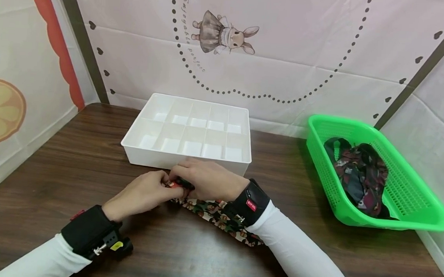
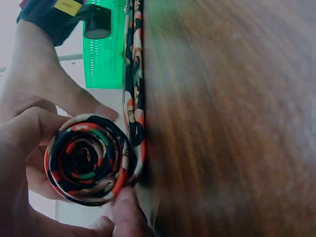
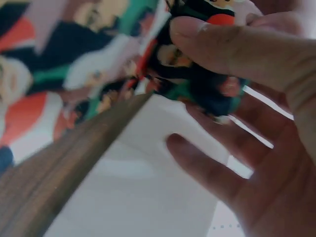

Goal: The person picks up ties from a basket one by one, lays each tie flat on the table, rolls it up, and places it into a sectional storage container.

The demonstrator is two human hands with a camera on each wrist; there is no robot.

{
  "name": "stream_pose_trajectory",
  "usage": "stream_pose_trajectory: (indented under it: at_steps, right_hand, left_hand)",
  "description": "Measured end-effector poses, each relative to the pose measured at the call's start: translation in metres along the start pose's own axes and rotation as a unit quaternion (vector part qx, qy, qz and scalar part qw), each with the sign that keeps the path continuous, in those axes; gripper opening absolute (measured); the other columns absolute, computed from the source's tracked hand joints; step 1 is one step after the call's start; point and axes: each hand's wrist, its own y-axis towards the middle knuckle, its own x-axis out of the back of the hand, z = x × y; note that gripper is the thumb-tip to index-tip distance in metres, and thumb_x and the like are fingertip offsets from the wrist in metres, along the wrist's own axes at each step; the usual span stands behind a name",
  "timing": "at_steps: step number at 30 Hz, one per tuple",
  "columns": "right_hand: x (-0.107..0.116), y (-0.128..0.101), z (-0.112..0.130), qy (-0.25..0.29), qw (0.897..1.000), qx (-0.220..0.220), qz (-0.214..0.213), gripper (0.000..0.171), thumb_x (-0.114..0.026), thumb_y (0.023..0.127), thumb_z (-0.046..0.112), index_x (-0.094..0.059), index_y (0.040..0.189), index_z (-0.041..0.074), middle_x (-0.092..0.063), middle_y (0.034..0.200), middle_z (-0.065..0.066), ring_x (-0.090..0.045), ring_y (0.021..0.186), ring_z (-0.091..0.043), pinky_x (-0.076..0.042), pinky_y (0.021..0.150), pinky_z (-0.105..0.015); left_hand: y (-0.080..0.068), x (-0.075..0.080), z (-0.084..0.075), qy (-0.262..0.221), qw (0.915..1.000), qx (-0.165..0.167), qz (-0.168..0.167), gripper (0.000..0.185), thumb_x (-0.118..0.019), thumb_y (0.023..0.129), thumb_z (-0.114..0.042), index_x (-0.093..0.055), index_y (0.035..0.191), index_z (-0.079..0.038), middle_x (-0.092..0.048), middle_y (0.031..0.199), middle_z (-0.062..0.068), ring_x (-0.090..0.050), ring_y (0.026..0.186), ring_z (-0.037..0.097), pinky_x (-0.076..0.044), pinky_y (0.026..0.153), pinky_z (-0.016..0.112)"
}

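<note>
A patterned cloth in black, red, green and cream, folded into a long strip, is partly wound into a roll. The flat strip (image 1: 217, 216) lies on the table beneath my right forearm. In the left wrist view the roll (image 2: 89, 160) shows its spiral end, standing at the end of the strip. My left hand (image 1: 146, 193) grips one side of the roll with thumb and fingers. On the other side, my right hand (image 1: 209, 180) pinches it; the right wrist view has the thumb (image 3: 212, 42) pressed over the rolled cloth (image 3: 212, 91), other fingers behind.
Just beyond my hands stands a white box (image 1: 186, 153) with two rows of bare compartments. To the right, a green plastic basket (image 1: 319, 174) holds dark patterned cloth (image 1: 361, 176). Printed sheets (image 1: 289, 41) hang around the brown wooden table (image 1: 72, 154).
</note>
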Motion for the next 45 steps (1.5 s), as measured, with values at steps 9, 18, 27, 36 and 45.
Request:
stream_pose_trajectory:
  at_steps: [9, 18, 27, 36, 45]
  right_hand:
    - [0.007, -0.001, 0.002, 0.008, 0.999, 0.021, 0.023, 0.055, -0.080, 0.094, 0.007, -0.063, 0.147, 0.013, -0.065, 0.142, 0.000, -0.055, 0.137, -0.016, -0.038, 0.114, -0.024]
    - [0.002, -0.001, 0.001, -0.024, 1.000, 0.007, -0.005, 0.037, -0.082, 0.087, 0.001, -0.066, 0.118, 0.014, -0.061, 0.110, 0.000, -0.057, 0.097, -0.014, -0.049, 0.084, -0.026]
    - [0.004, -0.001, 0.007, -0.029, 0.999, 0.014, 0.024, 0.056, -0.077, 0.089, -0.001, -0.067, 0.141, 0.017, -0.065, 0.134, 0.001, -0.058, 0.125, -0.017, -0.047, 0.103, -0.026]
    - [-0.002, 0.002, 0.004, -0.067, 0.998, 0.009, -0.003, 0.050, -0.088, 0.082, 0.008, -0.066, 0.127, 0.016, -0.062, 0.117, 0.001, -0.056, 0.106, -0.017, -0.048, 0.093, -0.027]
    - [0.000, 0.001, 0.006, -0.082, 0.997, 0.006, 0.015, 0.068, -0.091, 0.083, 0.017, -0.060, 0.144, 0.017, -0.062, 0.137, 0.001, -0.054, 0.123, -0.020, -0.042, 0.107, -0.028]
  left_hand:
    - [0.001, -0.001, 0.001, 0.047, 0.9984, 0.010, -0.029, 0.045, -0.072, 0.087, -0.051, -0.047, 0.068, -0.020, -0.041, 0.061, -0.006, -0.040, 0.053, 0.015, -0.029, 0.052, 0.032]
    - [0.000, 0.003, 0.003, -0.047, 0.9986, -0.002, 0.021, 0.051, -0.071, 0.096, -0.056, -0.052, 0.070, -0.016, -0.046, 0.058, -0.002, -0.048, 0.050, 0.017, -0.037, 0.048, 0.032]
    - [0.000, 0.002, 0.002, -0.023, 0.9997, 0.007, 0.011, 0.041, -0.074, 0.088, -0.037, -0.043, 0.068, -0.019, -0.034, 0.058, -0.006, -0.039, 0.049, 0.014, -0.033, 0.051, 0.030]
    - [-0.001, 0.006, 0.004, -0.079, 0.9965, 0.002, 0.028, 0.037, -0.070, 0.097, -0.042, -0.054, 0.094, -0.009, -0.054, 0.074, 0.004, -0.055, 0.062, 0.020, -0.049, 0.056, 0.035]
    - [0.001, 0.006, 0.005, -0.106, 0.9933, -0.015, 0.043, 0.024, -0.071, 0.093, -0.029, -0.057, 0.087, -0.010, -0.049, 0.067, 0.001, -0.052, 0.057, 0.020, -0.051, 0.054, 0.036]
